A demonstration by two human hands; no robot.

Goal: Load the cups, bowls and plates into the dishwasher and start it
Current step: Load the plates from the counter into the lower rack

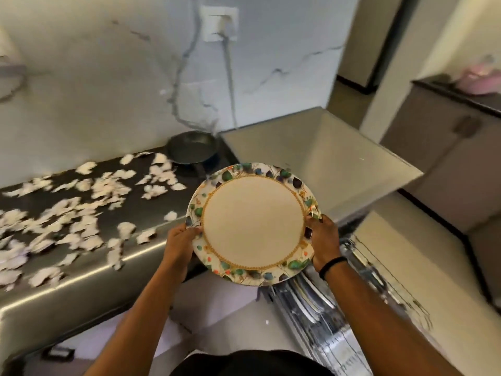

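Cream-centred, leaf-rimmed dinner plate sits between your hands: left hand grips its rim at 9 o'clock, right hand at 3. You're mid-carry; next, tip it upright and slot it into the dishwasher rack, below at 5 o'clock.

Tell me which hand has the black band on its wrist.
The right hand, gripping the right rim of the leaf-patterned plate. A black band circles its wrist; the left hand, holding the opposite rim, has a bare wrist.
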